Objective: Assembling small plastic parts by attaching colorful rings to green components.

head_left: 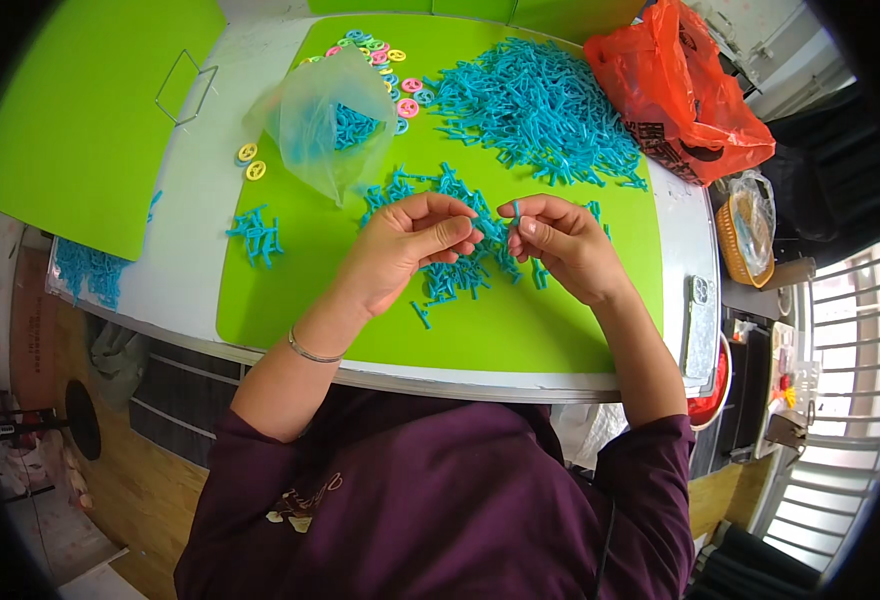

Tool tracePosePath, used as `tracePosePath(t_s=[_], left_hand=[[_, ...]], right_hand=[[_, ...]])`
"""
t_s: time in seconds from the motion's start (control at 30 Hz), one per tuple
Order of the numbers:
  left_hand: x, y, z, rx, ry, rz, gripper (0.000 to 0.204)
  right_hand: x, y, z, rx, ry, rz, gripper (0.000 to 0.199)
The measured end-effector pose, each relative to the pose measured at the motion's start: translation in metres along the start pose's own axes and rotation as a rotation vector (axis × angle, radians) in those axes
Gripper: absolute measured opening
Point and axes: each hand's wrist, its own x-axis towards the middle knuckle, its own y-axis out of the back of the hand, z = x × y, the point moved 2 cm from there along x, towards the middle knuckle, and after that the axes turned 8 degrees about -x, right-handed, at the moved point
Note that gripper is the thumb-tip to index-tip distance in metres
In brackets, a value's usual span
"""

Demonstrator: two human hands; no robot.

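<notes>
My left hand point(415, 240) is closed in a pinch above the green mat, and any small thing between its fingertips is hidden. A short gap away, my right hand point(565, 245) pinches a small blue plastic piece point(517, 211) between thumb and index finger. Beneath both hands lies a loose heap of similar blue pieces point(447, 278), partly covered by the hands. A few more blue pieces, seemingly joined together, form a cluster point(256, 236) to the left. Behind my left hand stands a translucent plastic bag point(305, 125) with blue pieces inside.
A large pile of blue pieces point(535, 105) covers the far right of the mat point(290, 315). Small coloured wheels point(408, 107) lie beside the bag. A red plastic bag point(675, 95) stands at the back right, a yellow basket point(745, 245) beyond the table, and a phone point(700, 290) near the right edge.
</notes>
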Motion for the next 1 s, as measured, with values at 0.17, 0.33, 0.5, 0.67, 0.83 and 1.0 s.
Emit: tracePosePath(t_s=[0.17, 0.33, 0.5, 0.67, 0.83, 1.0], left_hand=[[0.001, -0.004, 0.001, 0.071, 0.035, -0.011, 0.015], [0.001, -0.004, -0.002, 0.119, 0.033, 0.003, 0.016], [0.002, -0.001, -0.005, 0.165, -0.017, 0.014, 0.016], [0.001, -0.004, -0.004, 0.249, -0.037, 0.001, 0.014], [0.0, -0.004, -0.004, 0.26, -0.047, -0.001, 0.016], [0.001, -0.004, -0.004, 0.243, -0.032, 0.009, 0.016]], right_hand=[[-0.001, 0.001, 0.0, -0.028, -0.008, -0.003, 0.016], [0.001, -0.001, 0.009, 0.076, 0.052, 0.005, 0.014], [0.002, -0.007, 0.012, 0.088, 0.037, 0.011, 0.015], [0.001, -0.007, 0.013, 0.085, 0.012, 0.01, 0.014], [0.001, -0.009, 0.012, 0.101, 0.013, 0.014, 0.015], [0.0, -0.009, 0.013, 0.123, -0.026, -0.006, 0.016]])
